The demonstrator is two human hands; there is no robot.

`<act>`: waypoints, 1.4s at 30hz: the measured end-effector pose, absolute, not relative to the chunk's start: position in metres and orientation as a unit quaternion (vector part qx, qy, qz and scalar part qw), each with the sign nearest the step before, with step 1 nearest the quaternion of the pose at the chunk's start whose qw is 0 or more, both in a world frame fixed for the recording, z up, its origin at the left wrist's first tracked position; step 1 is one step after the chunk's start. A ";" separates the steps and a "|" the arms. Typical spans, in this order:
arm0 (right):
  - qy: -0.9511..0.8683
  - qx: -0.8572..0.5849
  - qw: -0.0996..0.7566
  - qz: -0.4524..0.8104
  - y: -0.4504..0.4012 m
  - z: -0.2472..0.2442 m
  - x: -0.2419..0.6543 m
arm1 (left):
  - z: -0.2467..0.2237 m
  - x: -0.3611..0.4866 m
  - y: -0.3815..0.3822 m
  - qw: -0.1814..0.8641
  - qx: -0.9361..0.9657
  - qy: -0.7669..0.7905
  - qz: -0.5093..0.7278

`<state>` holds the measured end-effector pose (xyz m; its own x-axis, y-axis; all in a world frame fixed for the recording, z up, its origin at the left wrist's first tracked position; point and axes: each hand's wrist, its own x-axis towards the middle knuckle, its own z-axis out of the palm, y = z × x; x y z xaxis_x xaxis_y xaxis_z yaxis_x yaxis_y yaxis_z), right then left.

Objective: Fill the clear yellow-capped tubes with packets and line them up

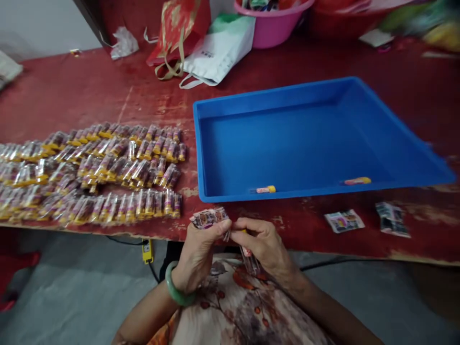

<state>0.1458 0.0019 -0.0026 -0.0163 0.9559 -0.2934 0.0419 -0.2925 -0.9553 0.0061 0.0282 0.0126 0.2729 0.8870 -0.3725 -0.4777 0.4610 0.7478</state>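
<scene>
My left hand, with a green bangle at the wrist, is closed on a few small printed packets at the table's front edge. Close beside it, my right hand is closed around a clear plastic tube with a yellow cap and pink label, its clear end pointing down toward my lap. The two hands' fingertips meet at the packets' right end; what they pinch there is too small to make out. Just beyond them stands a blue tray with two yellow-capped tubes lying along its near side.
Rows of yellow-capped tubes cover the red table's left side. Two loose printed packets lie near the front edge on the right. At the back are a white bag, a red bag and a pink basin.
</scene>
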 end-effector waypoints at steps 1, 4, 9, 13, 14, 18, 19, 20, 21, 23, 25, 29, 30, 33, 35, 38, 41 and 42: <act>-0.429 -0.576 0.408 0.563 0.002 -0.004 0.145 | 0.013 0.005 0.027 0.752 0.252 0.405 0.454; -0.409 -0.568 0.436 0.566 0.002 -0.008 0.149 | 0.015 0.001 0.026 0.745 0.236 0.413 0.468; -0.424 -0.479 0.473 0.605 -0.009 -0.001 0.168 | 0.011 -0.003 0.028 0.746 0.179 0.412 0.492; -0.506 -0.405 0.486 0.586 -0.023 0.005 0.168 | 0.006 -0.002 0.027 0.740 0.148 0.399 0.520; -0.527 -0.404 0.493 0.562 -0.026 0.005 0.165 | 0.005 -0.001 0.026 0.741 0.139 0.397 0.523; -0.598 -0.446 0.532 0.400 -0.032 0.002 0.152 | 0.006 0.001 0.022 0.754 0.098 0.390 0.520; -0.608 -0.456 0.543 0.358 -0.033 0.001 0.149 | 0.007 0.000 0.021 0.755 0.093 0.385 0.522; -0.613 -0.462 0.554 0.321 -0.033 -0.001 0.147 | 0.009 0.000 0.020 0.757 0.089 0.379 0.525; -0.617 -0.465 0.564 0.292 -0.034 -0.003 0.145 | 0.010 -0.001 0.019 0.759 0.086 0.374 0.526; -0.620 -0.470 0.579 0.244 -0.036 -0.008 0.142 | 0.012 -0.004 0.017 0.762 0.081 0.370 0.526; -0.623 -0.476 0.587 0.201 -0.037 -0.012 0.139 | 0.013 -0.007 0.016 0.765 0.077 0.371 0.520; -0.618 -0.485 0.591 0.186 -0.035 -0.017 0.135 | 0.012 -0.013 0.014 0.760 0.065 0.397 0.510; -0.614 -0.485 0.592 0.196 -0.034 -0.017 0.135 | 0.011 -0.014 0.014 0.756 0.062 0.400 0.515; -0.596 -0.478 0.600 0.235 -0.031 -0.014 0.132 | 0.008 -0.017 0.014 0.741 0.054 0.395 0.540; -0.584 -0.471 0.610 0.256 -0.030 -0.011 0.131 | 0.005 -0.019 0.014 0.734 0.043 0.396 0.550; -0.575 -0.458 0.620 0.274 -0.029 -0.007 0.129 | 0.001 -0.022 0.014 0.727 0.023 0.400 0.557; -0.585 -0.440 0.623 0.276 -0.028 -0.008 0.127 | 0.000 -0.025 0.013 0.727 0.011 0.403 0.556; -0.594 -0.435 0.620 0.272 -0.027 -0.009 0.127 | 0.000 -0.025 0.013 0.728 0.008 0.403 0.554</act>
<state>0.1270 -0.0272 -0.0094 0.1460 0.8534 0.5003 0.1797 0.4744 -0.8617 -0.0254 0.0126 0.0003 0.0602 0.8141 -0.5776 -0.8006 0.3850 0.4592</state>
